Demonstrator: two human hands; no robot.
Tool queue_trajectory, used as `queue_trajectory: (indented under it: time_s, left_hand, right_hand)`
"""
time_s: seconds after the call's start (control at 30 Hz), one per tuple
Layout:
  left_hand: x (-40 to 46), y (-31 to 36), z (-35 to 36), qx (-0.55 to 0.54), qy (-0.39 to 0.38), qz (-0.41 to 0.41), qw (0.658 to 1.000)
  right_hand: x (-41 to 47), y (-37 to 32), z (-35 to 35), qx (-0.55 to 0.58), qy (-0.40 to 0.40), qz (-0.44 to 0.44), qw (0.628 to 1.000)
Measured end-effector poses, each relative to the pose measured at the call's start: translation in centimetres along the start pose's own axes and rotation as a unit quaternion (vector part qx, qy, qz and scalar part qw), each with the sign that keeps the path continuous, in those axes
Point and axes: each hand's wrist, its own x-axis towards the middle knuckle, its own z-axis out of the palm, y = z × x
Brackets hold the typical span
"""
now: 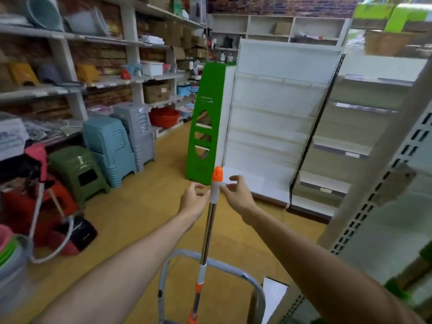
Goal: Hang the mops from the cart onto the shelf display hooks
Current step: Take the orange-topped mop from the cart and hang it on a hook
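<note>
Clearly the mop (211,220) stands nearly upright in the cart (210,263), its long axis running from the orange joint low in the cart up to the orange cap (217,174), which points up and leans slightly right, toward the white shelving. The hanging hole sits in that cap, which is probably why both hands meet there. The left hand (192,199) has its fingers loosely curled beside the white collar, at most brushing it; whether they touch, I cannot tell. The right hand (236,192) pinches something small and pale at the collar with thumb and forefinger, perhaps a tag, other fingers spread. The shelf upright (364,206) at right has slots; no hook is plainly visible.
</note>
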Motion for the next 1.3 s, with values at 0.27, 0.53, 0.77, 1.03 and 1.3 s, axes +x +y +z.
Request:
queue_trajectory:
  time_s: [0.27, 0.53, 0.77, 1.03, 1.3]
  left_hand:
    - [5.5, -2.9, 4.3, -0.025, -0.046, -0.031, 0.998]
    - [4.7, -3.4, 4.7, -0.064, -0.061, -0.054, 0.995]
    - [-1.7, -4.1, 1.6, -0.035, -0.073, -0.034, 0.996]
    - [-15.5, -0.6, -4.9, -0.045, -0.077, 0.041, 0.995]
    - [-30.3, 10.2, -8.9, -0.046, -0.113, 0.156, 0.98]
  right_hand:
    - [7.6, 2.4, 3.2, -0.02, -0.006, -0.027, 0.999]
    - [7.0, 2.1, 3.1, -0.08, -0.005, -0.055, 0.995]
    - [-0.5, 0.3, 2.9, -0.147, -0.016, -0.108, 0.983]
    - [-15.7, -4.8, 1.5, -0.166, 0.016, -0.164, 0.972]
    - [-30.9, -12.8, -6.3, -0.058, 0.101, -0.189, 0.975]
